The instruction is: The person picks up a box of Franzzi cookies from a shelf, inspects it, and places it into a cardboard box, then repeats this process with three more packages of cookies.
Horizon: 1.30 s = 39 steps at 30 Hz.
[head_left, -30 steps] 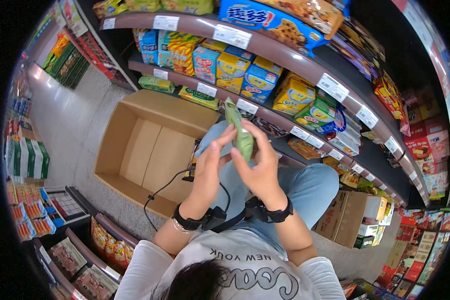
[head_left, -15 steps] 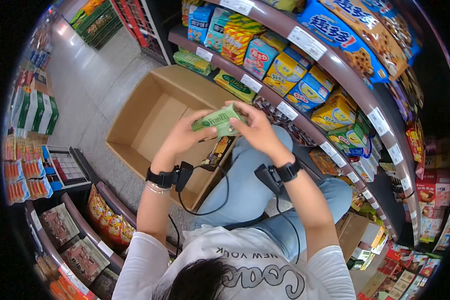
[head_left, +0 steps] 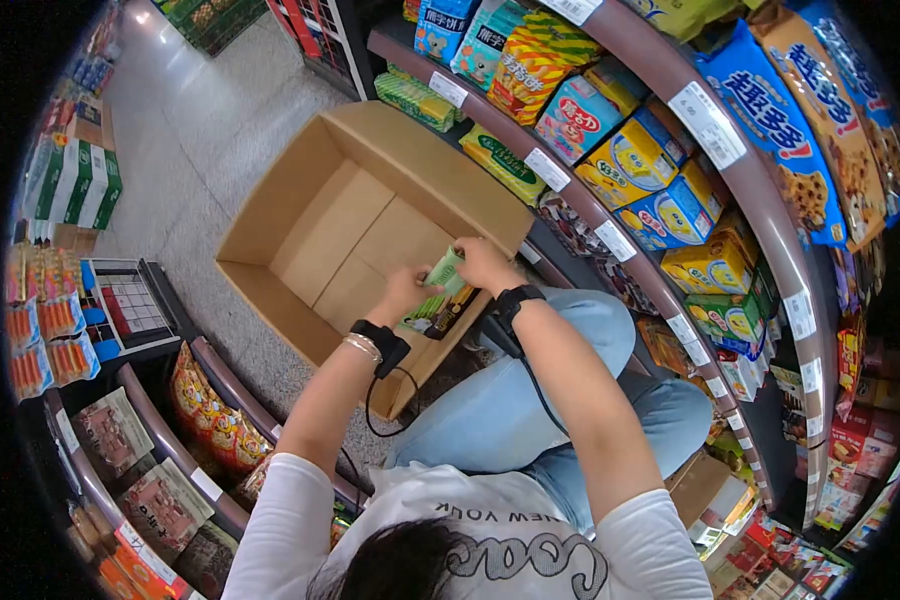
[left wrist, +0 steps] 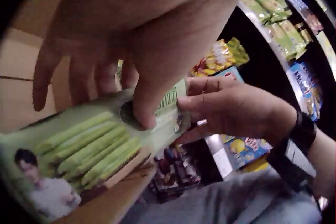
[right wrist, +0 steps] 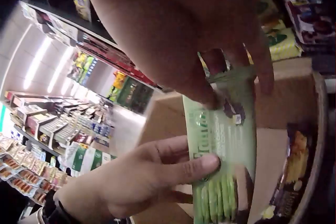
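Evidently our left hand [head_left: 404,290] and right hand [head_left: 483,263] pinched the green packet [right wrist: 231,145]; we judged it light, slippery, fragile. Edges beside our thumbs [right wrist: 207,166] seemed safest.

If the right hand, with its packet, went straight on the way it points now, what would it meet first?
Carrying the green Franzzi packet, the right hand would probably meet the cardboard box: its inner wall beside the shelf, or its floor; depth is unclear.
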### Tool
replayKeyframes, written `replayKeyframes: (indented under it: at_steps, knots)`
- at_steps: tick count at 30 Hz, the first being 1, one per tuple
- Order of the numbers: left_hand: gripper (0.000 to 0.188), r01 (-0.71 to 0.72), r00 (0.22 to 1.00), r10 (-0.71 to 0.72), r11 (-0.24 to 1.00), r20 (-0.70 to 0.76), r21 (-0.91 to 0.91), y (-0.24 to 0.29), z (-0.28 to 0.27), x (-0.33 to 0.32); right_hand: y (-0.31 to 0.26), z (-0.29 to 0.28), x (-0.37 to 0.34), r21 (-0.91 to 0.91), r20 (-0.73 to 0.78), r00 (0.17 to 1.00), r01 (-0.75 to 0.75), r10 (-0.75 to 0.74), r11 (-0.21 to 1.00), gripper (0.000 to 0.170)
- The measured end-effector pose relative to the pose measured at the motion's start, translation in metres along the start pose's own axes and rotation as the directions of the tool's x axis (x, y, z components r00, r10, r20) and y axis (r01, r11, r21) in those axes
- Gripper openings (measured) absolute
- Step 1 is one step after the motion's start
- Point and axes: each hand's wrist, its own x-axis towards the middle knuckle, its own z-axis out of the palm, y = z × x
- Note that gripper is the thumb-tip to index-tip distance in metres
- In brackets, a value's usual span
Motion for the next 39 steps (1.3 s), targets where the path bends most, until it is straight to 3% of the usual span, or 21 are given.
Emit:
replayKeyframes:
  at_steps: [3, 5, 6, 9, 12, 16, 19, 24, 29, 32, 36, 39]
  knots:
    - [0.033, 0.033, 0.999, -0.033, 0.999, -0.016, 0.014, -0.014, 0.015, 0.012, 0.015, 0.011, 0.01, -0.072, 0.009, 1.0, 0.006, -0.006, 0.997, 0.037]
    - [0.033, 0.095, 0.995, -0.094, 0.993, -0.016, 0.074, -0.009, 0.022, 0.016, 0.021, 0.012, 0.012, -0.025, 0.074, 0.991, -0.113, 0.115, 0.993, 0.036]
    - [0.033, 0.075, 0.997, -0.075, 0.993, -0.01, 0.087, -0.017, 0.026, 0.021, 0.022, 0.011, 0.013, -0.005, 0.106, 0.979, -0.173, 0.172, 0.985, 0.036]
    - [0.035, 0.027, 1.0, -0.028, 0.994, 0.006, 0.106, -0.051, 0.046, 0.038, 0.027, 0.0, 0.01, -0.019, 0.18, 0.972, -0.148, 0.149, 0.989, 0.038]
    - [0.037, 0.031, 0.999, -0.033, 0.996, 0.022, 0.086, -0.068, 0.058, 0.042, 0.036, 0.005, 0.02, -0.106, 0.275, 0.931, -0.22, 0.241, 0.97, 0.037]
    - [0.037, 0.134, 0.99, -0.137, 0.985, 0.028, 0.106, -0.068, 0.061, 0.043, 0.022, 0.015, 0.029, -0.261, 0.27, 0.915, -0.231, 0.3, 0.937, 0.034]
    - [0.032, 0.152, 0.987, -0.144, 0.981, -0.074, 0.119, -0.074, 0.07, 0.044, -0.001, -0.002, 0.021, -0.269, 0.329, 0.887, -0.242, 0.325, 0.932, 0.036]
    - [0.024, 0.19, 0.968, -0.164, 0.974, -0.189, 0.128, -0.067, 0.078, 0.047, 0.017, 0.01, 0.031, -0.323, 0.349, 0.833, -0.322, 0.428, 0.89, 0.039]
    - [0.027, 0.171, 0.968, -0.177, 0.984, -0.175, -0.05, -0.059, 0.071, 0.047, 0.015, 0.001, 0.027, -0.241, 0.137, 0.947, -0.252, 0.29, 0.937, 0.035]
    - [0.028, 0.256, 0.945, -0.295, 0.935, -0.139, -0.243, -0.087, 0.074, 0.061, 0.004, -0.008, 0.018, -0.144, 0.008, 0.972, -0.231, 0.235, 0.962, 0.033]
    - [0.026, 0.157, 0.958, -0.23, 0.921, -0.171, -0.356, -0.012, 0.035, 0.022, -0.004, -0.029, 0.018, 0.069, -0.062, 0.992, -0.105, 0.109, 0.992, 0.03]
    - [0.023, 0.058, 0.965, -0.174, 0.872, -0.196, -0.486, 0.029, 0.019, -0.001, -0.033, -0.062, -0.003, 0.188, -0.303, 0.953, 0.037, 0.022, 0.981, 0.029]
